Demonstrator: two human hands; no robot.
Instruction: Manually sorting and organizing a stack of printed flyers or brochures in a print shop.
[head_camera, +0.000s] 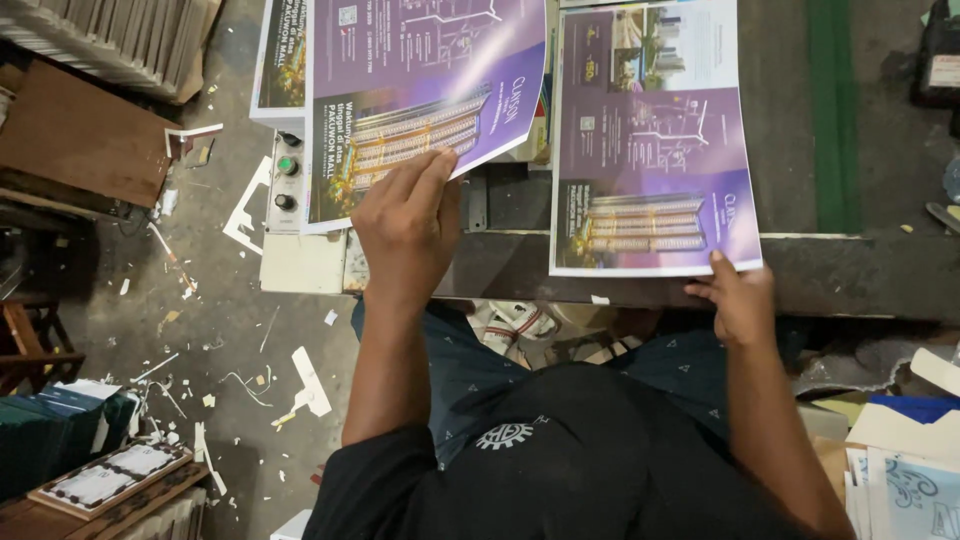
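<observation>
My left hand (405, 230) grips the near edge of a glossy purple printed sheet (420, 90) and holds it lifted and curved above the dark machine table (830, 275). A second purple printed sheet (650, 140) lies flat on that table to the right. My right hand (740, 300) rests at its near right corner, fingers touching the sheet's edge. Both sheets show building pictures on purple and white.
A cream control box (287, 185) with a green button and black knobs sits left of the table. A green strip (833, 110) runs along the table at right. Paper scraps (305, 385) litter the concrete floor. Stacks of printed paper (915, 480) stand at lower right, boards at lower left.
</observation>
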